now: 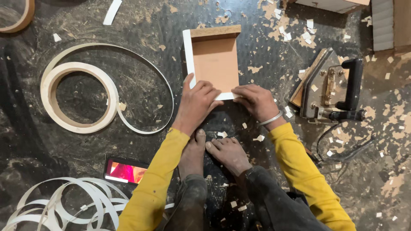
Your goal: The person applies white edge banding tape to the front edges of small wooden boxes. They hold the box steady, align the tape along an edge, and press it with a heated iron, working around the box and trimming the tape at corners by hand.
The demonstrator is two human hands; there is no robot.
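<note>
A small open wooden box frame (215,63) with brown board faces and white edging lies on the dark floor in front of me. My left hand (195,104) presses on its near left corner, fingers curled over the white edge. My right hand (256,101), a metal bangle on the wrist, rests with its fingers on the near right corner of the same frame. Both sleeves are yellow. My bare feet (214,152) sit just below the hands.
A flat iron (333,87) with a black handle and cord lies on its side to the right. A roll of white edge banding (81,96) is at left, with loose strips (64,205) at bottom left. A lit phone (125,171) lies nearby. Scraps litter the floor.
</note>
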